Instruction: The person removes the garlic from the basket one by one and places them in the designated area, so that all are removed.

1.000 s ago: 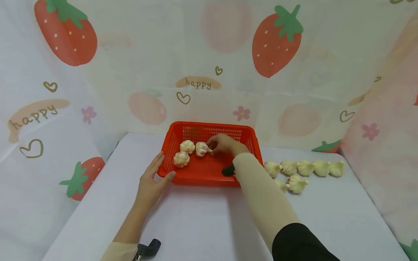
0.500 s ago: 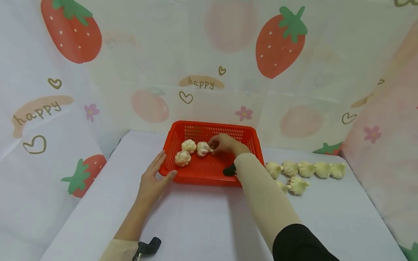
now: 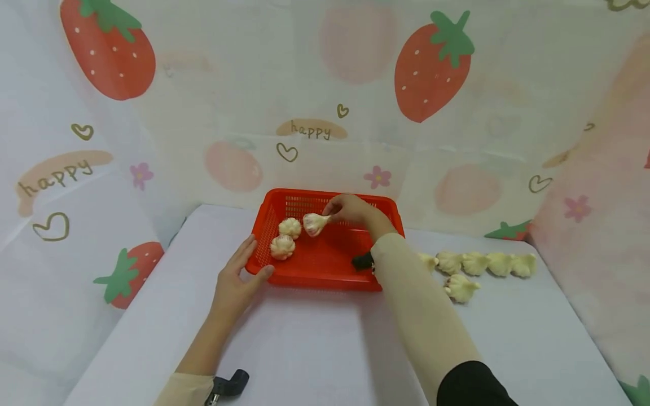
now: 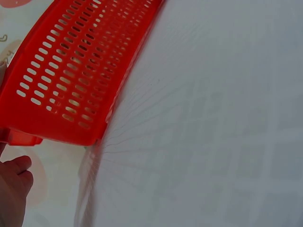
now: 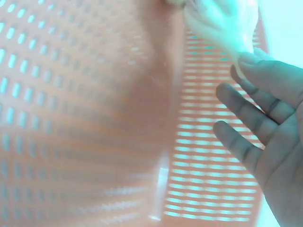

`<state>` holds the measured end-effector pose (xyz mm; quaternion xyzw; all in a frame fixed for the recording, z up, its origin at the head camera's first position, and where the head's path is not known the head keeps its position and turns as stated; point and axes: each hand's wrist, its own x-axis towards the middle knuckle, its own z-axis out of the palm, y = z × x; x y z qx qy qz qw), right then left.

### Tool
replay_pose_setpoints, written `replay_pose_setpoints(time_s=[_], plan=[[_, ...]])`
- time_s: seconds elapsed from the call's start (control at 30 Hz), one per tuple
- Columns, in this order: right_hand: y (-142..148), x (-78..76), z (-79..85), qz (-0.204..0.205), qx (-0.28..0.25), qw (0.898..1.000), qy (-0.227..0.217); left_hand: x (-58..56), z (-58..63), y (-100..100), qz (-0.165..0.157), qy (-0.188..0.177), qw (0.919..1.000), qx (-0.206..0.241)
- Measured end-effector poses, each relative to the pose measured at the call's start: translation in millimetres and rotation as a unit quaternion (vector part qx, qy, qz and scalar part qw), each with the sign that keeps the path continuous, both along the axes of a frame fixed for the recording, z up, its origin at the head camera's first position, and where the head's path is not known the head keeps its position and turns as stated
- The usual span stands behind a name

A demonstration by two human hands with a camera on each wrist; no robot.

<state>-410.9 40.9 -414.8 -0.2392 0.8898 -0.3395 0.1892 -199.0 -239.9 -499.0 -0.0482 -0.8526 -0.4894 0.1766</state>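
Observation:
My right hand [image 3: 350,208] pinches a garlic bulb [image 3: 315,224] by its stem between thumb and forefinger, over the red plastic basket [image 3: 325,281]. In the right wrist view the bulb [image 5: 220,23] hangs from the fingertips, the other fingers spread apart beneath. Two more garlic bulbs, a rear one [image 3: 290,228] and a front one [image 3: 282,247], lie in the basket's left part. My left hand [image 3: 238,282] holds the basket's left front corner, thumb at the front rim and fingers along the left side. The left wrist view shows part of this hand [image 4: 14,184] beside the slotted basket wall [image 4: 71,71].
Right of the basket, several garlic bulbs [image 3: 474,263] stand in a row on the white-covered table [image 3: 315,349]. Another bulb [image 3: 461,288] lies in front of them; the right sleeve [image 3: 413,299] hides part of that area. A strawberry-print cloth [image 3: 325,84] hangs behind.
My right hand has risen toward the back of the basket, lifting the garlic bulb by its stem from beside the other two. The left hand stays at the basket's corner.

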Motion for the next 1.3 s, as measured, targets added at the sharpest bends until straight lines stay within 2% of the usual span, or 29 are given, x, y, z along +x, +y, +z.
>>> replay_pose_setpoints(time_s=[0.13,0.23,0.43,0.63,0.83,1.07,1.3], plan=[[0,5.8,31.8,-0.008,-0.008,0.999,0.044,-0.3,0.1,-2,0.003,0.001,1.0000,0.004],[2,13.0,49.0,-0.020,-0.008,0.997,0.080,-0.7,-1.9,-3,0.009,0.002,0.9999,0.008],[15,39.7,68.1,-0.043,-0.036,0.992,0.116,-0.9,-2.2,-5,0.017,-0.006,0.9998,0.003],[35,67.3,87.4,-0.099,-0.095,0.973,0.183,0.5,1.3,-8,0.017,-0.003,0.9998,0.003],[49,103.7,77.4,-0.131,-0.172,0.959,0.184,2.9,1.2,-9,0.014,-0.010,0.9998,0.006],[71,147.3,70.6,-0.147,-0.183,0.940,0.249,3.8,-0.6,-4,0.012,-0.015,0.9998,0.004],[94,179.6,62.5,-0.154,-0.194,0.920,0.303,1.7,-0.2,1,0.008,-0.010,0.9999,-0.003]])
